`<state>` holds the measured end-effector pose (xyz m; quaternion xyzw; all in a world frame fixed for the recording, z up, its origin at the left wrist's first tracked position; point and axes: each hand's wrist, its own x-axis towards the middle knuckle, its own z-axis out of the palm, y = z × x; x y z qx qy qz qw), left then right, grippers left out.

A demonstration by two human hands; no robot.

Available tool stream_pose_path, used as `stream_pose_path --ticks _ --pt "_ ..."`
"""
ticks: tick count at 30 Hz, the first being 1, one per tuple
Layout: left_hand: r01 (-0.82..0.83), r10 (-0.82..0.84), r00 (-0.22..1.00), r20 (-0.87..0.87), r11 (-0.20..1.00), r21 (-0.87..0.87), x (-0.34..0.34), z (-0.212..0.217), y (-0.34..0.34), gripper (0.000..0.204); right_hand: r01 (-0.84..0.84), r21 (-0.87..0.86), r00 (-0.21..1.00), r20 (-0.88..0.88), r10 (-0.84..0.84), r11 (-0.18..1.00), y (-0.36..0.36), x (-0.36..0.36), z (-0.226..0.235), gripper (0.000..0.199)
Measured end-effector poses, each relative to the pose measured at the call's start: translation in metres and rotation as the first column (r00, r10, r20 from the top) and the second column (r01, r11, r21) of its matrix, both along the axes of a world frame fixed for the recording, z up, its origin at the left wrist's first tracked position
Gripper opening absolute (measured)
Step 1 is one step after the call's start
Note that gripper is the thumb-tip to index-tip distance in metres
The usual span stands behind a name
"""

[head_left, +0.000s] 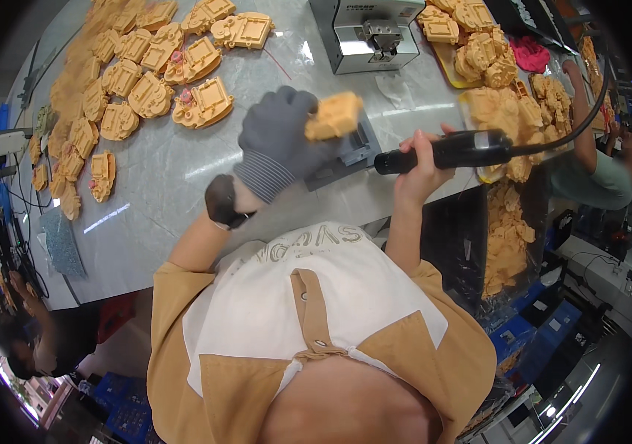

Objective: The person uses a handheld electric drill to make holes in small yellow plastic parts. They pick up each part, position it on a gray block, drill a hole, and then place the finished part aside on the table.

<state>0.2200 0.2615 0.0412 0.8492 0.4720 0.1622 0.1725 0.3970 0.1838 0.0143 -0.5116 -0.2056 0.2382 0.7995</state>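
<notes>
My left hand [275,133], in a grey knit glove, is closed on an orange plastic housing [336,116], which is smeared by motion. Below and beside that housing lies a dark block-like fixture [361,146] on the table. My right hand [427,172], bare, grips a black corded electric screwdriver [471,150]. The tool lies roughly level, its thick front end pointing left near the fixture, its cable [579,132] running off to the right. Its tip is too dark to make out.
Many similar orange housings [149,96] lie across the left of the grey table [160,177]. More are heaped at the right [490,59]. A grey screw-feeder-like machine [375,41] stands at the back. Other people sit at the right [590,166] and far left [45,333].
</notes>
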Motion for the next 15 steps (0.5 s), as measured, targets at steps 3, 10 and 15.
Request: stream_pose_path --ticks 3,10,15 --pt "0.059 -0.063 0.983 -0.171 0.998 -0.031 0.018 0.004 -0.027 0.075 -0.025 0.005 0.999 -0.021 0.025 1.0 0.001 -0.005 0.003 0.042" --pt "0.165 -0.208 0.975 0.083 0.917 0.362 0.015 -0.001 -0.033 0.091 -0.016 0.008 1.0 -0.02 0.016 1.0 0.001 -0.002 0.003 0.042" --pt "0.291 -0.291 0.955 0.056 0.957 0.002 0.02 -0.024 -0.014 0.086 -0.034 0.008 0.999 -0.016 0.034 0.999 0.002 -0.003 0.004 0.042"
